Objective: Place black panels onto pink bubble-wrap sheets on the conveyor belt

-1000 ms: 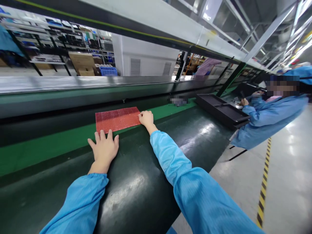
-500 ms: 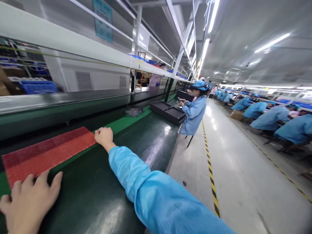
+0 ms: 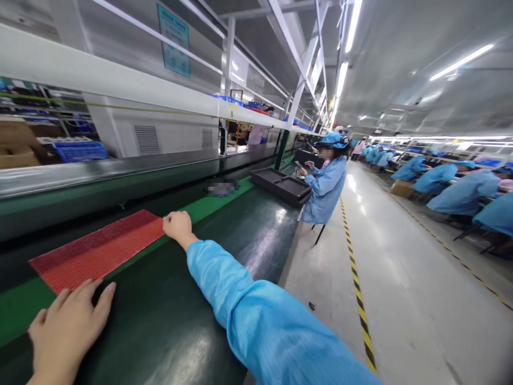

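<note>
Two hands on one flat red bubble-textured sheet, lying on the glossy dark-green worktop: my right hand curled at its corner, left hand spread flat, fingertips touching its edge, gripping nothing.

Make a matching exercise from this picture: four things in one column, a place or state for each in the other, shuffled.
1. red sheet
2. left hand
3. right hand
4. black tray

a. fist at the sheet's far corner
b. flat at the sheet's near edge
c. lying across the green strip
d. beside the seated co-worker

Pairs: 1-c, 2-b, 3-a, 4-d
</note>
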